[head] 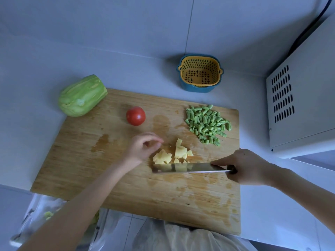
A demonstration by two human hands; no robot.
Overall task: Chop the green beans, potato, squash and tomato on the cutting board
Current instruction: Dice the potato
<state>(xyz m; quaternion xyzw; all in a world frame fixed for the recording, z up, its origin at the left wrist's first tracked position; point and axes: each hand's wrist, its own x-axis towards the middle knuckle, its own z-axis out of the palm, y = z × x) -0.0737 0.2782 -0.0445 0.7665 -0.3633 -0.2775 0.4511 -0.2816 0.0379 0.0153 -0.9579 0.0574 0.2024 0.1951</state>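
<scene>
A wooden cutting board [87,160] lies on the counter. Yellow potato chunks [178,153] sit in a small heap at its middle. My left hand [143,147] hovers just left of the heap with fingers loosely curled, holding nothing. My right hand [246,167] grips the handle of a knife [183,167], forefinger along the blade, which lies across the near side of the potato heap. Chopped green beans [207,124] are piled at the board's far right. A whole red tomato [136,115] stands on the board at the back. A peeled green squash [82,96] rests at the board's far-left corner.
A yellow strainer basket in a blue tub [199,73] stands behind the board against the wall. A white microwave [301,105] fills the right side. A clear plastic bag with green scraps [47,214] hangs below the counter's front-left edge.
</scene>
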